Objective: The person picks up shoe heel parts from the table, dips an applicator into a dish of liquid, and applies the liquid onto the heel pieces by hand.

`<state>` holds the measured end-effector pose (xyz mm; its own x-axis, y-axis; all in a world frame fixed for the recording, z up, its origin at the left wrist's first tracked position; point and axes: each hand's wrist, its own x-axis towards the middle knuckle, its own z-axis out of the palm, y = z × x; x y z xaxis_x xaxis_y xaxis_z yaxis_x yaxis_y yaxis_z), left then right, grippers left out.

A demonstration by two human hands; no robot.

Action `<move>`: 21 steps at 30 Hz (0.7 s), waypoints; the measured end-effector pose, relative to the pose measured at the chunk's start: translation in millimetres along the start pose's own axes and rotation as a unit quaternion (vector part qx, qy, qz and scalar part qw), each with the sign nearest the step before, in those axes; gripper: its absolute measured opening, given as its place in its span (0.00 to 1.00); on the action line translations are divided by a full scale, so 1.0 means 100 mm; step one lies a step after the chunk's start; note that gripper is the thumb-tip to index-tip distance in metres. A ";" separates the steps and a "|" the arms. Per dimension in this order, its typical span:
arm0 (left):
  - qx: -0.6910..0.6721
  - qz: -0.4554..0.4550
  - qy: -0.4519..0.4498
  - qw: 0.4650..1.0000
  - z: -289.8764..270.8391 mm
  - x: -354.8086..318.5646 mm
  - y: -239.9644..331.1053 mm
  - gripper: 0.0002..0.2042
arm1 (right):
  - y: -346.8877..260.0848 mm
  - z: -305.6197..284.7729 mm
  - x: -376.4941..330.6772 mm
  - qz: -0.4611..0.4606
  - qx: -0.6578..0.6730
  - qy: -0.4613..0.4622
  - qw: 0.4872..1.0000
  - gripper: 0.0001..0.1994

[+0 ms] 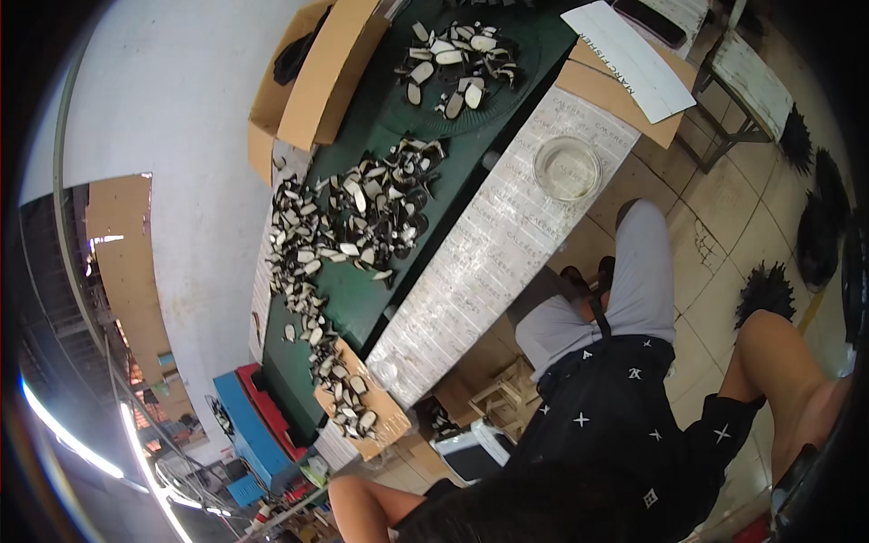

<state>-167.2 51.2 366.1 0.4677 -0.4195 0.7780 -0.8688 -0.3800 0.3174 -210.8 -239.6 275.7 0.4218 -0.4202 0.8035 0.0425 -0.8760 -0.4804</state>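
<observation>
Neither of my hands shows; only my bent arms are in view. The left elbow is at the lower edge, and the right arm is bent at the right rim. A dense heap of small black pieces with pale oval faces, shaped like shoe heels, lies on the green work surface. More of these pieces sit on a round ribbed plate at the far end. Several others rest on a cardboard sheet at the near end.
A plastic-wrapped ledge runs along the table and bears a round clear dish. An open cardboard box stands against the wall. A phone, a white card, a stool and a blue-and-red machine are around it.
</observation>
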 end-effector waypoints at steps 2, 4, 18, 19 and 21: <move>0.032 -0.031 -0.011 0.999 0.04 -0.01 0.08 0.14 | 0.02 -0.05 0.00 -0.006 0.003 -0.013 1.000 0.29; 0.055 -0.055 -0.024 0.997 0.07 0.01 0.06 0.15 | 0.01 -0.06 0.01 -0.009 -0.003 -0.019 1.000 0.29; 0.230 -0.214 -0.128 0.941 0.23 0.12 -0.07 0.17 | -0.07 -0.02 -0.07 -0.030 -0.019 -0.059 0.998 0.28; 0.245 -0.226 -0.135 0.933 0.23 0.12 -0.05 0.17 | -0.08 -0.03 -0.09 -0.033 -0.017 -0.063 0.997 0.28; 0.271 -0.251 -0.148 0.918 0.22 0.12 -0.01 0.18 | -0.10 -0.05 -0.11 -0.039 -0.015 -0.070 0.997 0.28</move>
<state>-157.1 29.0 363.2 0.8798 -0.2549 0.4013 -0.3617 -0.9066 0.2172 -220.2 -227.7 273.2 0.5406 -0.3145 0.7803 0.0549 -0.9124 -0.4057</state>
